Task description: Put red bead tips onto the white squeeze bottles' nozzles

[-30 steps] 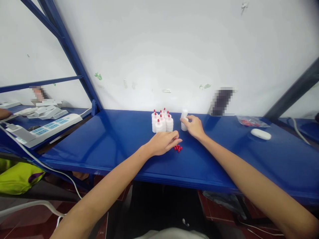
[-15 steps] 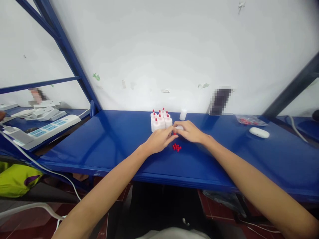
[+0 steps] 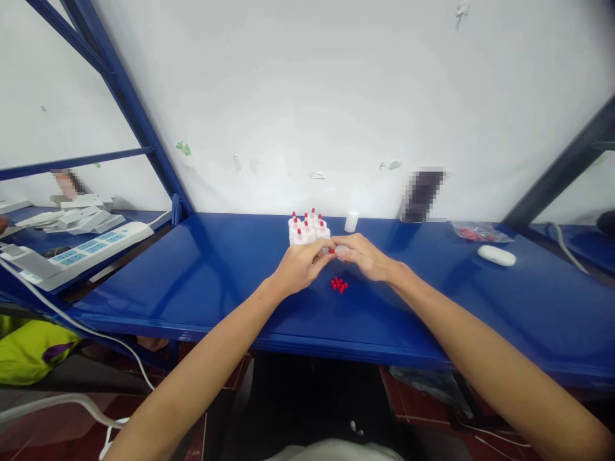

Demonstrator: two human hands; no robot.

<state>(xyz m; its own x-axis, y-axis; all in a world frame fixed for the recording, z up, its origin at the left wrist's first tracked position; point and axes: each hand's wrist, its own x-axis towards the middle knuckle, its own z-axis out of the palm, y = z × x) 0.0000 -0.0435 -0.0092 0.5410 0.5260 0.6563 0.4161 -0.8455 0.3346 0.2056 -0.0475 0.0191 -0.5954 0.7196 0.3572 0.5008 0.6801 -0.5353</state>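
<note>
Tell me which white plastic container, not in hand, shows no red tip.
The lone white cylindrical container beyond the right hand, near the white wall; the grouped white plastic bottles to its left show red tips.

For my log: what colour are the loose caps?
The loose caps are red, best seen in the head view.

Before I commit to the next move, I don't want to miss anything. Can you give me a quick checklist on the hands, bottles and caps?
1. Left hand on the red cap: ok, pinching it.
2. Right hand on the white bottle: ok, gripping it.
3. That cap fully seated: cannot tell, the hands hide the join.
4. Loose red caps within reach: ok, piled on the blue table just below the hands.
5. Grouped bottles upright: ok where visible; the left hand may hide some.
6. White container clear of the hands: ok, standing apart behind them.
</note>
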